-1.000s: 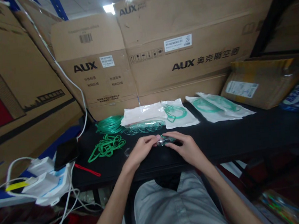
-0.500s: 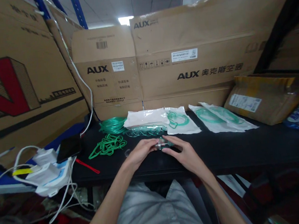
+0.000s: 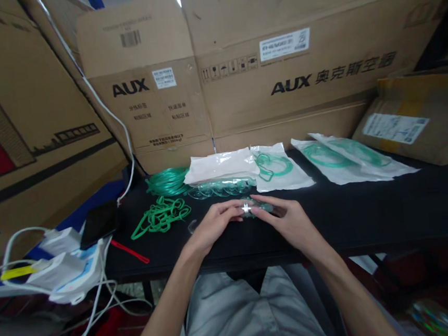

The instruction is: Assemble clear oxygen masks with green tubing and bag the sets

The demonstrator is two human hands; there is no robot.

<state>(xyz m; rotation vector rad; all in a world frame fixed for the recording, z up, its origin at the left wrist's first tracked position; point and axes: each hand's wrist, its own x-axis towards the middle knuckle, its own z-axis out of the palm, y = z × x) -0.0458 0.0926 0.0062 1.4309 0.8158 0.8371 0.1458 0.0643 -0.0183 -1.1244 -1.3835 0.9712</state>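
Note:
Between my two hands is a clear greenish face mask (image 3: 265, 206) with a shiny metal nose clip (image 3: 246, 208). My left hand (image 3: 221, 219) pinches its left side, thumb and fingers closed by the clip. From the other side, my right hand (image 3: 285, 216) grips the mask with thumb and fingertips, the thumb close to the clip. Fingers hide much of the mask. Just behind my hands lies a row of similar clear masks (image 3: 221, 189), partly under a white packet (image 3: 220, 165). Left of my hands, a tangle of green elastic straps (image 3: 161, 217) rests on the black table (image 3: 354, 219).
Coiled green tubing (image 3: 167, 182) sits at the back left. White pouches with green tubing (image 3: 283, 176) lie at the back right, near a taped carton (image 3: 411, 115). Large cardboard (image 3: 241, 98) walls the back. A phone (image 3: 100, 223) and power strip (image 3: 76, 277) are at left.
The camera view has tipped down and come closer. My right thumb has moved in nearer the metal clip, and both hands still hold the mask.

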